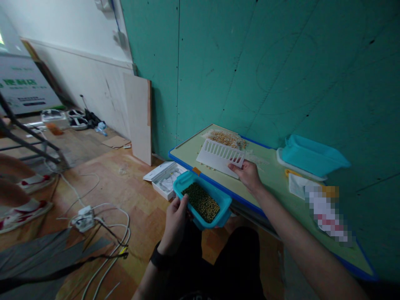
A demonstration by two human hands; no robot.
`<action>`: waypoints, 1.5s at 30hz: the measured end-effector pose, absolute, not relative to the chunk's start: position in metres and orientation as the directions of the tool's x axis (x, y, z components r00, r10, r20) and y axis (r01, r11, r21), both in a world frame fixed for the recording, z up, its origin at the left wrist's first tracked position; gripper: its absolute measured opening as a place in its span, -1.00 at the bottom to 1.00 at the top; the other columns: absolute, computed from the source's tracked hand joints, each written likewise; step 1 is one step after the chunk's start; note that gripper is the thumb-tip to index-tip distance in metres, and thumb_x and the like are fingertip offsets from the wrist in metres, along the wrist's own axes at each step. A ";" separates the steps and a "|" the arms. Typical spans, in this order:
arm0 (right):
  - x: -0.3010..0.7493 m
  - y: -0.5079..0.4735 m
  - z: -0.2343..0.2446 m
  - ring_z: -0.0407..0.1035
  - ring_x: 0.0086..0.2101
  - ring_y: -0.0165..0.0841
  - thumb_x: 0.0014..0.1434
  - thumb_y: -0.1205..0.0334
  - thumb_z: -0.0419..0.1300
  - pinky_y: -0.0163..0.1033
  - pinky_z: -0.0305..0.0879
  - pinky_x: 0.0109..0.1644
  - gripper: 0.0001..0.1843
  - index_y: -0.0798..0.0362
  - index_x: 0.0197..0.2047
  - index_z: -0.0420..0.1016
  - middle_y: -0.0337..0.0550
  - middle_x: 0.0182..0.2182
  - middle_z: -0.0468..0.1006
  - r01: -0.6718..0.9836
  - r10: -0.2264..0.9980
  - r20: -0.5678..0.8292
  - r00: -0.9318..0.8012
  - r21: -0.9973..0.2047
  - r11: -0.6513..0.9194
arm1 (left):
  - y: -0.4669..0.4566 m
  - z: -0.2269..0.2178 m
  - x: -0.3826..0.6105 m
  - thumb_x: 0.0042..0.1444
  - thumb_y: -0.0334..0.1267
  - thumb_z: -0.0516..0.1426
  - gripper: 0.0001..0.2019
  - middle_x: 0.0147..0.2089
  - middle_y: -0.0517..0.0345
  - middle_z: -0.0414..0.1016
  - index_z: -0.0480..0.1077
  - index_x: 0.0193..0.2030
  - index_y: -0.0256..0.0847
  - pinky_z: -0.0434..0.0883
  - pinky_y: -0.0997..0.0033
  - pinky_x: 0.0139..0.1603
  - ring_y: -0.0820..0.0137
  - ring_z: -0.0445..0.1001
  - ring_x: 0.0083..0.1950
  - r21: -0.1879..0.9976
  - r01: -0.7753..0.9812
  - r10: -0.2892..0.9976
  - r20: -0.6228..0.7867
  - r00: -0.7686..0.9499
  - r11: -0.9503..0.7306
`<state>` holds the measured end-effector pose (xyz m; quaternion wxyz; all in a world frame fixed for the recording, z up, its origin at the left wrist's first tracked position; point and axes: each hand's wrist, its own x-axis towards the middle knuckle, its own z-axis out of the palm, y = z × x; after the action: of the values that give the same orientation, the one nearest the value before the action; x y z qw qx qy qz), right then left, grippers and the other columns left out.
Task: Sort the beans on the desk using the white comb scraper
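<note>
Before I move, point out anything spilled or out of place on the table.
Loose beige beans lie heaped on the table beyond the white slotted plate, outside the blue tub; that looks like a spill, though it may be deliberate.

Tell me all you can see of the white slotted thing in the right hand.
The white slotted piece is thin, flat, roughly rectangular and looks like plastic. A row of narrow parallel slots runs along its far side; the near part is solid. The right hand grips its right end, thumb on top. It is over the table, nearer than a pile of tan grains. I cannot tell whether it touches the tabletop.
</note>
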<state>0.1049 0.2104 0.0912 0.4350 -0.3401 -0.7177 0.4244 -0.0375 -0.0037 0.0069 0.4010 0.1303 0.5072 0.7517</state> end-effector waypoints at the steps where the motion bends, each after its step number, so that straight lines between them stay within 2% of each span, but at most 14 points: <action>1: 0.105 0.210 0.091 0.59 -0.24 -0.15 -0.14 -0.14 0.43 -0.08 0.49 -0.11 -0.51 0.09 -0.28 0.65 -0.04 -0.29 0.70 0.112 0.858 0.332 -0.392 -0.909 0.402 | -0.004 0.007 -0.037 -0.14 0.19 0.37 -0.50 -0.66 0.34 0.31 0.43 -0.36 -0.23 0.22 0.53 -0.64 0.50 0.28 -0.66 0.866 -0.472 0.734 -0.214 -0.644 -0.162; 11: 0.106 0.205 0.092 0.60 -0.23 -0.13 -0.20 -0.15 0.48 -0.06 0.50 -0.09 -0.46 0.09 -0.26 0.66 -0.03 -0.28 0.71 0.092 0.866 0.303 -0.398 -0.926 0.366 | -0.003 0.007 -0.038 -0.15 0.19 0.37 -0.51 -0.66 0.35 0.28 0.38 -0.43 -0.21 0.20 0.53 -0.64 0.52 0.26 -0.65 0.864 -0.477 0.724 -0.226 -0.651 -0.159; 19: 0.108 0.203 0.094 0.59 -0.23 -0.14 -0.20 -0.15 0.48 -0.06 0.50 -0.08 -0.45 0.10 -0.25 0.65 -0.03 -0.27 0.70 0.076 0.875 0.288 -0.389 -0.937 0.342 | -0.002 0.011 -0.039 -0.16 0.18 0.38 -0.50 -0.66 0.35 0.28 0.44 -0.34 -0.23 0.24 0.52 -0.63 0.51 0.27 -0.65 0.865 -0.478 0.735 -0.223 -0.641 -0.154; 26: 0.104 0.205 0.094 0.58 -0.26 -0.15 -0.23 -0.13 0.49 -0.04 0.49 -0.10 -0.49 0.08 -0.29 0.66 -0.06 -0.30 0.70 0.077 0.873 0.282 -0.397 -0.938 0.338 | -0.002 0.010 -0.038 -0.13 0.17 0.37 -0.51 -0.65 0.36 0.29 0.43 -0.32 -0.23 0.24 0.53 -0.64 0.51 0.26 -0.65 0.865 -0.473 0.739 -0.206 -0.641 -0.169; 35: 0.106 0.200 0.095 0.59 -0.26 -0.16 -0.21 -0.07 0.47 -0.04 0.50 -0.07 -0.53 0.09 -0.29 0.67 -0.05 -0.29 0.71 0.083 0.855 0.263 -0.447 -0.940 0.332 | -0.001 0.015 -0.042 -0.15 0.18 0.37 -0.51 -0.68 0.37 0.27 0.37 -0.40 -0.21 0.23 0.53 -0.65 0.51 0.26 -0.68 0.874 -0.462 0.729 -0.218 -0.649 -0.150; 40: 0.110 0.184 0.096 0.60 -0.24 -0.13 -0.13 -0.06 0.45 -0.06 0.50 -0.10 -0.55 0.11 -0.26 0.67 -0.02 -0.26 0.71 0.114 0.853 0.284 -0.437 -0.924 0.366 | 0.004 0.015 -0.047 -0.13 0.18 0.36 -0.51 -0.68 0.38 0.29 0.38 -0.37 -0.20 0.25 0.52 -0.65 0.50 0.27 -0.69 0.877 -0.452 0.713 -0.211 -0.669 -0.164; 45: 0.116 0.162 0.093 0.60 -0.22 -0.12 0.00 -0.02 0.40 -0.09 0.50 -0.09 -0.63 0.10 -0.23 0.68 -0.02 -0.25 0.71 0.175 0.845 0.356 -0.399 -0.875 0.451 | 0.006 0.021 -0.045 -0.16 0.18 0.37 -0.51 -0.70 0.37 0.30 0.31 -0.45 -0.17 0.26 0.53 -0.65 0.50 0.30 -0.68 0.871 -0.466 0.708 -0.231 -0.668 -0.155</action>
<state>0.1162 0.1617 0.0926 0.4256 -0.3455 -0.7379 0.3937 -0.0445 0.0062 0.0207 0.3908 0.1163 0.5194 0.7510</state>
